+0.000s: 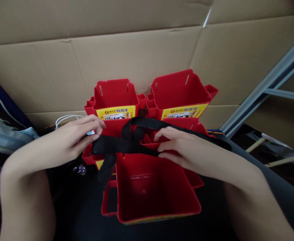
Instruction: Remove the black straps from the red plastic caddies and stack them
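A black webbing strap (114, 144) runs across the back rim of the nearest red plastic bin (157, 190). Its left stretch is pinched between the thumb and fingers of my left hand (79, 137). The fingers of my right hand (179, 145) are bent around the strap's right part, by the same rim. Between the hands the strap crosses over itself in a loop, and one loose end hangs down at the left. The bin stands with its open mouth towards me, and a side loop sticks out on its left.
Behind stand more red bins, one at the back left (116, 95) and one at the back right (179, 90), both with yellow labels. A cardboard wall (136, 57) closes off the back. Keys (80, 169) lie at the left, and a metal frame (264, 90) rises at the right.
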Tool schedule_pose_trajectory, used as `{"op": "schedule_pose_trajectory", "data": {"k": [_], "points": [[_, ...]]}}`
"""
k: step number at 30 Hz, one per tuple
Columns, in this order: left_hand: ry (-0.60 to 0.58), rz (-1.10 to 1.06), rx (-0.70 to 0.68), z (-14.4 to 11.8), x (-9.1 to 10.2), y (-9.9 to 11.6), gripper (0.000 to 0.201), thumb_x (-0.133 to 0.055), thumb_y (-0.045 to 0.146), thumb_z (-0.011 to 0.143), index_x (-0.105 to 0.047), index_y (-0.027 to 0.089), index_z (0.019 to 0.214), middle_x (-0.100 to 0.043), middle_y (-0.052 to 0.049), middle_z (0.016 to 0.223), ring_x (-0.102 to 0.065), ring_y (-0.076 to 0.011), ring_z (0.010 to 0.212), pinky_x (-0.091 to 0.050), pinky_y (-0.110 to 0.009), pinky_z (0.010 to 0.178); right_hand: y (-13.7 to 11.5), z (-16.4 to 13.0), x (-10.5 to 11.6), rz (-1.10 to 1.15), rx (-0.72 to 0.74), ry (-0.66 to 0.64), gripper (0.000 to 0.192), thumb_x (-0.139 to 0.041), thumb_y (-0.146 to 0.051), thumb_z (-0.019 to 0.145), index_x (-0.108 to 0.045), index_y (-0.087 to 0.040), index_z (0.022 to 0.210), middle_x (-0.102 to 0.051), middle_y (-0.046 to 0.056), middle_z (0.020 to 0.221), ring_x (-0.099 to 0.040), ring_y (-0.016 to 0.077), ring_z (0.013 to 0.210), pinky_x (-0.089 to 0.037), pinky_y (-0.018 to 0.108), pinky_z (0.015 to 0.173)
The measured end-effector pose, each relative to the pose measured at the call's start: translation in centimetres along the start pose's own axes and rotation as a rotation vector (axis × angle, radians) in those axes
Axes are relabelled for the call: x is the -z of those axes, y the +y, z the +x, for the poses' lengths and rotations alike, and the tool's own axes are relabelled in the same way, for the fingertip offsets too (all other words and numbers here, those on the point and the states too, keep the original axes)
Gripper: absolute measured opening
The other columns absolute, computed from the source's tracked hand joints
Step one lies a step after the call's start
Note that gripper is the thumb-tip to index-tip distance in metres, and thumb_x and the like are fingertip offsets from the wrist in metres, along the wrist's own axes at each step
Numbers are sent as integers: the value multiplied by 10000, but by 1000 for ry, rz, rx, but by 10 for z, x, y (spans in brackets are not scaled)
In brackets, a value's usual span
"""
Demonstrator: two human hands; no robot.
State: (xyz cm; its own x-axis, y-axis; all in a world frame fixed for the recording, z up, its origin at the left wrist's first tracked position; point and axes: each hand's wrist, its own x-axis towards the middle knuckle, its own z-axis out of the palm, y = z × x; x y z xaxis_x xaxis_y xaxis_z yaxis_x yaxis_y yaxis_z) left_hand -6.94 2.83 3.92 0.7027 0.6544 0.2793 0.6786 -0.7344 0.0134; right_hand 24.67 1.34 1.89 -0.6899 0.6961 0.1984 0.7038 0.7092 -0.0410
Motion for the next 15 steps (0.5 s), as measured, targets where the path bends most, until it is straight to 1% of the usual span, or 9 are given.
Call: {"op": "schedule_pose_trajectory", "data": {"k": [3, 6, 8, 9, 11, 12, 13, 14, 15], "points": [[11, 28, 50, 8, -5, 1, 235, -334, 226, 915, -497, 167, 1073, -516, -57, 1157, -493, -180, 1012, -412, -289, 864, 0, 3, 6, 52, 104, 47, 242, -432, -241, 877, -662, -210, 806, -525, 57, 1025, -515, 164, 910, -416, 302, 820], [24, -25, 70, 13, -4, 0, 219, -324, 245, 924, -479, 167, 1060, -539, -57, 1072, -504, -159, 939, -406, -300, 854, 3, 4, 12, 129, 146, 20, 250, -411, -237, 897, -650, -199, 834, -522, 46, 957, -519, 124, 807, -418, 256, 768], [69, -75, 100, 14, -1, 2, 190, -334, 254, 924, -481, 166, 1008, -549, -47, 1011, -505, -145, 893, -410, -289, 827, 4, 4, 15, 195, 172, -15, 240, -413, -230, 902, -644, -182, 855, -532, 46, 947, -523, 110, 780, -418, 236, 758], [114, -87, 118, 14, 1, 4, 176, -346, 253, 920, -482, 165, 987, -548, -45, 1000, -505, -144, 889, -411, -286, 819, 3, 4, 16, 224, 184, -31, 233, -418, -226, 901, -640, -174, 856, -543, 48, 946, -526, 111, 790, -418, 232, 759], [239, -89, 136, 14, 3, 15, 144, -385, 238, 905, -485, 163, 976, -540, -47, 1021, -505, -150, 920, -408, -289, 834, 1, 4, 17, 263, 197, -65, 219, -426, -222, 899, -633, -166, 853, -573, 47, 924, -527, 122, 824, -417, 232, 763], [291, -97, 124, 16, 2, 24, 134, -408, 230, 896, -489, 165, 981, -539, -46, 1041, -506, -154, 948, -404, -293, 857, -1, 4, 17, 269, 197, -74, 219, -426, -221, 900, -633, -166, 857, -588, 44, 904, -526, 129, 839, -417, 236, 768], [317, -118, 90, 18, 0, 34, 132, -428, 230, 890, -497, 173, 988, -542, -41, 1057, -507, -155, 973, -400, -292, 878, -3, 4, 16, 265, 194, -76, 221, -424, -223, 902, -635, -170, 866, -600, 39, 885, -526, 135, 850, -416, 242, 774], [301, -151, 38, 21, -4, 45, 138, -446, 245, 887, -506, 185, 996, -550, -33, 1064, -513, -155, 988, -402, -289, 891, -5, 5, 15, 253, 185, -71, 225, -422, -226, 903, -639, -175, 878, -608, 36, 876, -526, 139, 855, -416, 249, 778], [252, -185, -25, 24, -10, 56, 149, -463, 275, 882, -517, 198, 998, -564, -26, 1058, -526, -156, 983, -412, -287, 887, -7, 5, 13, 237, 172, -62, 229, -420, -229, 903, -644, -182, 893, -612, 35, 878, -529, 141, 852, -417, 255, 777]]}}
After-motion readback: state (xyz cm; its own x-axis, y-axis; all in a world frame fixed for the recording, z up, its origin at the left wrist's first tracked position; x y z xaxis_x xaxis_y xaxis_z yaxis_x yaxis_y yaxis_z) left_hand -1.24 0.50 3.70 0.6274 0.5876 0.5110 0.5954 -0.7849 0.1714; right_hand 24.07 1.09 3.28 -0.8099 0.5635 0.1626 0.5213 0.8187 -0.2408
